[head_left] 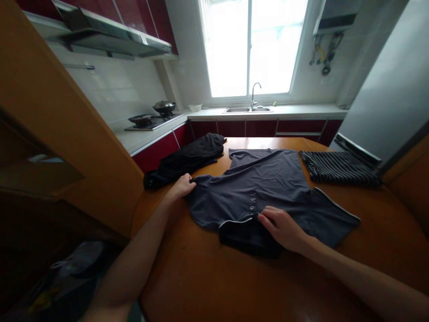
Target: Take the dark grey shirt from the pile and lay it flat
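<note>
Looks like the smoothing-out step before folding: grey shirt [264, 188] lies flat on the table [208, 277], left hand [182, 185] pinching its sleeve edge, right hand [283, 228] pressing loose fingers on the collar, so next probably means folding a sleeve inward.

- A black garment [187, 162] lies crumpled at the far left edge of the orange counter [234, 286].
- A striped cloth [338, 167], folded flat, sits at the far right of the counter.
- A sink [248, 109] with a curved tap [255, 91] stands under the bright window [251, 44].
- A wok [164, 107] and a pan [140, 119] rest on the stove, beneath the range hood [114, 33].
- A grey fridge [385, 98] stands at the right.
</note>
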Demonstrator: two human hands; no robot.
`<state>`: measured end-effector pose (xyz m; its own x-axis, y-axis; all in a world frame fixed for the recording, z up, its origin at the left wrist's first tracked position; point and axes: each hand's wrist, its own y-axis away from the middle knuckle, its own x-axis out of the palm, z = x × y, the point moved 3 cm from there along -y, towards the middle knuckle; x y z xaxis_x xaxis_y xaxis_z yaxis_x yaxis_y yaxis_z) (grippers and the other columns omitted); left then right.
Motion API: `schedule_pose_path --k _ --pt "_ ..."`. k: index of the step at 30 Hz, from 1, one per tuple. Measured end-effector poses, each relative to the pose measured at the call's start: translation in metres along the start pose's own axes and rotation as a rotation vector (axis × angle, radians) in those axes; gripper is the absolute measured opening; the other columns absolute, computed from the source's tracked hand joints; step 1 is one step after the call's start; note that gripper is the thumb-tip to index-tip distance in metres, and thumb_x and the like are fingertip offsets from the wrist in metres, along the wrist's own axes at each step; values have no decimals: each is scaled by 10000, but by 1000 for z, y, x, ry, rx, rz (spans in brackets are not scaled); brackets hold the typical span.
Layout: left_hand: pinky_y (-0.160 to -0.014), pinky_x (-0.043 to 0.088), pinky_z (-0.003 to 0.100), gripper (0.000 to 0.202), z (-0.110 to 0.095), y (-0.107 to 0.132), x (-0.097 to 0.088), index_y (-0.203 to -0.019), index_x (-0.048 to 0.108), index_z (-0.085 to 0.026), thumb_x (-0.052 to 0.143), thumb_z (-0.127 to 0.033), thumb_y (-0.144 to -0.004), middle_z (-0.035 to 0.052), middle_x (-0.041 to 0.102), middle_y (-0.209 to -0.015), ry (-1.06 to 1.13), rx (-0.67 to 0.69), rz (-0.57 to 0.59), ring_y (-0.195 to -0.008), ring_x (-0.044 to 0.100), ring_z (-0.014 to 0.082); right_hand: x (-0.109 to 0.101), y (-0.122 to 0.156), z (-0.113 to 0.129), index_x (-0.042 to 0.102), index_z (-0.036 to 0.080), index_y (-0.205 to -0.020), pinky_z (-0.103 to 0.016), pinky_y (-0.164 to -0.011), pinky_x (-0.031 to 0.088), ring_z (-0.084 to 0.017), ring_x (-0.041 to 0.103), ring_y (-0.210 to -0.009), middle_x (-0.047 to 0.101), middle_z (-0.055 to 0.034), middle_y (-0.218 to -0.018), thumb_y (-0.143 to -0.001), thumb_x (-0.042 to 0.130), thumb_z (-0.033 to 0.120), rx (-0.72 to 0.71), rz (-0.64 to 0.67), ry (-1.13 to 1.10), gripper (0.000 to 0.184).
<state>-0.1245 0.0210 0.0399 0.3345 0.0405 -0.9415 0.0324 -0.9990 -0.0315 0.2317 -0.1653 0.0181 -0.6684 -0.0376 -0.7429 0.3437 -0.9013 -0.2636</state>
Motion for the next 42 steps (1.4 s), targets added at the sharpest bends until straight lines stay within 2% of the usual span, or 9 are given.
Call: schedule_pose_path --k 5,10,14,18,22,26,33,39,42 --pt "-756 514 265 636 13 -2 6 -1336 493 -143 725 -355 -783 93 665 -1079 153 24 107 -943 669 230 7 5 8 620 207 -784 -279 -739 422 -158 580 -789 607 -24 -838 -1039 446 359 -113 94 61 345" --pt "-997 464 393 590 -13 12 -10 -1313 580 -174 754 -327 -770 152 585 -1301 -47 208 -128 -1187 584 319 -5 2 7 641 199 -816 -285 -722 422 -167 578 -788 609 -39 -849 -1021 464 293 -125 55 140 287" --pt "-911 501 322 470 -62 54 -15 -1234 635 -220 758 -373 -807 83 649 -1204 230 661 351 -1047 632 221 -23 9 9 628 204 -802 -282 -688 417 -165 564 -752 605 -31 -829 -988 530 324 -127 128 162 242" --pt "-849 493 289 612 -86 113 -17 -1268 626 -271 857 -378 -711 40 673 -1132 212 830 780 -993 632 203 -27 37 13 651 228 -1003 -318 -784 449 -210 586 -897 633 -48 -1002 -841 739 376 -146 236 173 237" --pt "-766 469 260 274 -91 142 -5 -1080 683 -215 714 -376 -860 29 676 -1005 241 765 617 -880 614 173 -17 58 13 617 241 -1130 -367 -857 454 -246 567 -978 614 -63 -1113 -751 824 352 -123 255 186 446" --pt "-657 432 242 229 -92 147 19 -870 665 -168 562 -356 -950 8 654 -802 332 596 421 -718 574 139 -8 58 14 612 220 -1050 -368 -851 441 -245 554 -975 622 -62 -1080 -804 754 255 -153 249 210 286" --pt "-794 476 279 246 -107 155 29 -1051 681 -207 704 -365 -864 45 687 -1017 353 761 431 -903 628 189 -5 59 16 592 207 -959 -349 -849 425 -223 542 -961 629 -57 -1052 -802 646 106 -207 220 226 194" --pt "-618 458 276 252 -103 134 61 -1158 597 -183 564 -313 -944 -16 608 -719 335 467 268 -646 581 170 -8 62 18 572 205 -915 -353 -851 411 -216 541 -936 629 -49 -1016 -786 625 100 -221 242 289 174" --pt "-807 509 334 284 -106 138 53 -1198 598 -198 603 -299 -933 43 640 -931 241 611 107 -850 627 204 -10 62 19 571 206 -916 -352 -853 403 -217 542 -942 628 -47 -1017 -783 609 93 -221 251 302 179"
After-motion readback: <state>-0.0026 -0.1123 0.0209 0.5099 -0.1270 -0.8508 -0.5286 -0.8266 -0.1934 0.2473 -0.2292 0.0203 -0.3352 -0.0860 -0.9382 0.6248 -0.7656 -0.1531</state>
